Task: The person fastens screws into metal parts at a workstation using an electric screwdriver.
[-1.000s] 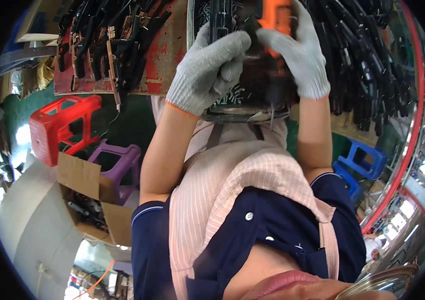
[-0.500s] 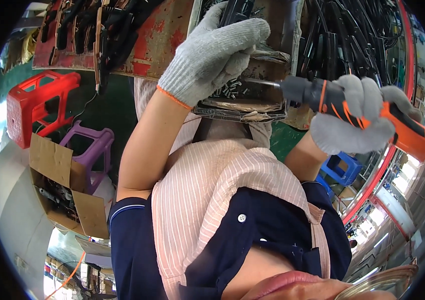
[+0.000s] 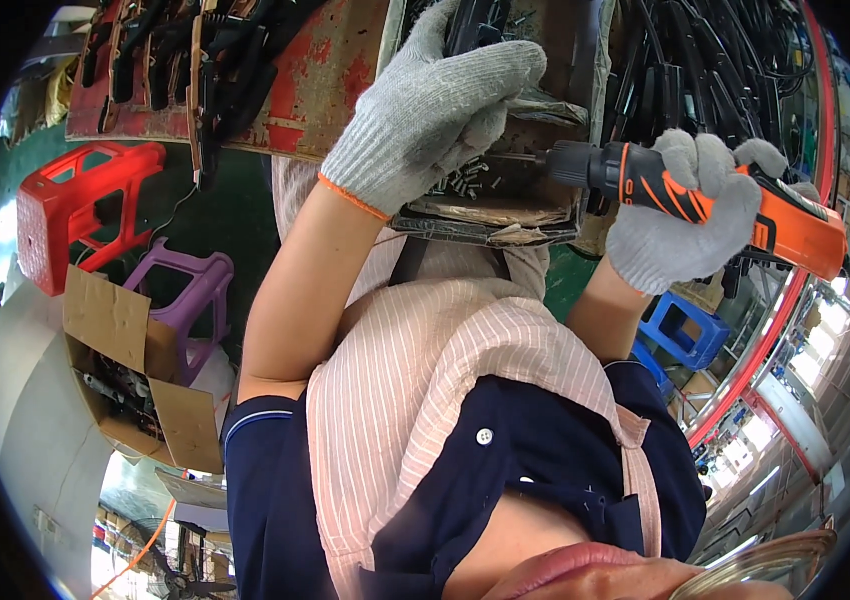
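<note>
My left hand [image 3: 420, 115], in a grey knit glove with an orange cuff edge, is closed around a black plastic part [image 3: 475, 25] at the top of the view. Most of that part is hidden by the fingers or cut off by the frame. My right hand [image 3: 690, 210], gloved the same way, grips an orange and black cordless screwdriver [image 3: 795, 225]. Its thin bit points left, toward my left hand, above an open box [image 3: 505, 235] with worn edges. Small silvery screws [image 3: 465, 180] lie in the box beneath my left hand.
Black corded parts [image 3: 705, 80] are heaped right of the box. More black and copper-coloured pieces [image 3: 200, 80] lie on the red worn bench [image 3: 315, 75] at left. Red [image 3: 45, 225] and purple [image 3: 180, 290] stools, a carton [image 3: 105, 315] and a blue stool [image 3: 690, 330] stand lower down.
The screwdriver and my right hand have shifted left, and the tool's rear end has risen, so it lies more level. My left hand has barely moved.
</note>
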{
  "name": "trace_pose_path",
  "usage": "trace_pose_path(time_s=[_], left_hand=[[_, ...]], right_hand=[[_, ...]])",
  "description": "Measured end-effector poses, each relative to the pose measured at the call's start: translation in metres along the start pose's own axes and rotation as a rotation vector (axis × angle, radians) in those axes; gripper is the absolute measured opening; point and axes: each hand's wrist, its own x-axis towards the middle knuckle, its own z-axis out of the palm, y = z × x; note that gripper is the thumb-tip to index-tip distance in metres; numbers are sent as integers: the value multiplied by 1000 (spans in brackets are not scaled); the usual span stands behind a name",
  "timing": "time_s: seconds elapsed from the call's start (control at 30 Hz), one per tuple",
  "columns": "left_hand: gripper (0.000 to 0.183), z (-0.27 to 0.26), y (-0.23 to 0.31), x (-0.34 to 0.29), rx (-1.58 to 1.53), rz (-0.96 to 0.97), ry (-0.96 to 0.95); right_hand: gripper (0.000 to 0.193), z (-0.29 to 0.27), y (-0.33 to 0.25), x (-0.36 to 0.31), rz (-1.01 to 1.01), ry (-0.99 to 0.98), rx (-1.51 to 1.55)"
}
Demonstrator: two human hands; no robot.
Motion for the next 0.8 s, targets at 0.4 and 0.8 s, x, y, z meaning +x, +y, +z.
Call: trace_pose_path(time_s=[0.4, 0.8], left_hand=[[75, 8, 1, -1, 33, -15, 94], [68, 14, -3, -1, 47, 65, 148]], right_hand=[[55, -10, -10, -5, -59, 31, 15], [37, -24, -40, 3, -23, -68, 26]])
